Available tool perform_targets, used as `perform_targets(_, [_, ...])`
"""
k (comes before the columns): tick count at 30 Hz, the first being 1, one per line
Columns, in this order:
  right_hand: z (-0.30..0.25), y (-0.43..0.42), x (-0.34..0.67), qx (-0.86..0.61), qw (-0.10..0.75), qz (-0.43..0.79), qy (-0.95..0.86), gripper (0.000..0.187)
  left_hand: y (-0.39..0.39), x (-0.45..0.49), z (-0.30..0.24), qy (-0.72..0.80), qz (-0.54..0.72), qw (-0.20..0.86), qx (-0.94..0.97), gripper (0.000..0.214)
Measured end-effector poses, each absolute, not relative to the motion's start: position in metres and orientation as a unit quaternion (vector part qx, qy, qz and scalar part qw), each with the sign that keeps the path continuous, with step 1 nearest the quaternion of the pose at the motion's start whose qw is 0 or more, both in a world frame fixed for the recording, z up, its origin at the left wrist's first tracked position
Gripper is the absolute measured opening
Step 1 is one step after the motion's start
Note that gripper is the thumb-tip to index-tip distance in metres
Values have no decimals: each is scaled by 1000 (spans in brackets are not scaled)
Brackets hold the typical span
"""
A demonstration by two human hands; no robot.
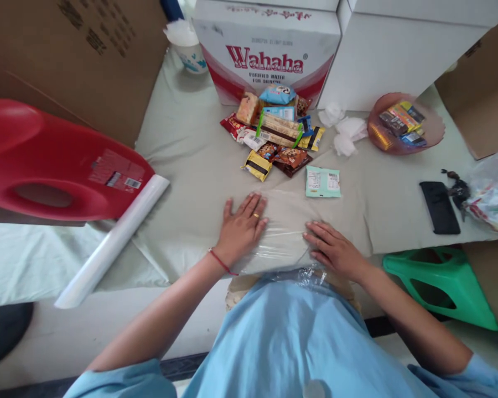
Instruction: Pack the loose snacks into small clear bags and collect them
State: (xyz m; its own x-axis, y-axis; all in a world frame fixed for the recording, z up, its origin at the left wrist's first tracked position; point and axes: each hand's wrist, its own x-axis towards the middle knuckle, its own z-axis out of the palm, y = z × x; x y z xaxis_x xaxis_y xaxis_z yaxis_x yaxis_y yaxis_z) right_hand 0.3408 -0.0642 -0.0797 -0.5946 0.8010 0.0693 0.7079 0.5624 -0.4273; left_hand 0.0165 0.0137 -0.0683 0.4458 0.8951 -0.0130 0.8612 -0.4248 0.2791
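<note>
A sheet of clear plastic wrap (280,235) lies over the table's front, its near end crumpled against my shirt. Flat on its left side rests my left hand (241,229), fingers extended. My right hand (334,247) lies on the opposite side of the sheet with its fingers stretched out. Just beyond the wrap is a mint-green snack packet (322,182). Farther back sits a pile of wrapped snacks (280,132). To the left, a white roll of plastic wrap (112,243) leans diagonally over the table edge, beside a red plastic jug (62,160).
A white Wahaha carton (269,50) stands behind the snacks. Right of it are crumpled tissues (345,130) and a pink bowl of packets (431,130). A black phone (440,207) and a plastic bag (493,190) sit far right, above a green stool (440,287).
</note>
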Motion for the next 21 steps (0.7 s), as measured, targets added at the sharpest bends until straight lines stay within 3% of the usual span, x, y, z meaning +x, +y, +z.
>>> perform_targets(5, [-70,-61,344,-426,167,234,-858,46,30,-11,-61,648,134,106,742,61])
perform_targets(9, [-47,-39,348,-423,206,264,-842,29,22,-15,-55,574,233,71,782,43])
perform_targets(12, [-26,-2,347,-463,238,230,-822,27,17,-4,-55,482,192,97,849,41])
perform_targets(16, [-5,65,331,-510,268,164,-800,30,20,10,-64,515,101,125,842,53])
perform_targets(21, [7,159,309,-566,258,79,-779,35,19,13,-74,535,76,114,834,58])
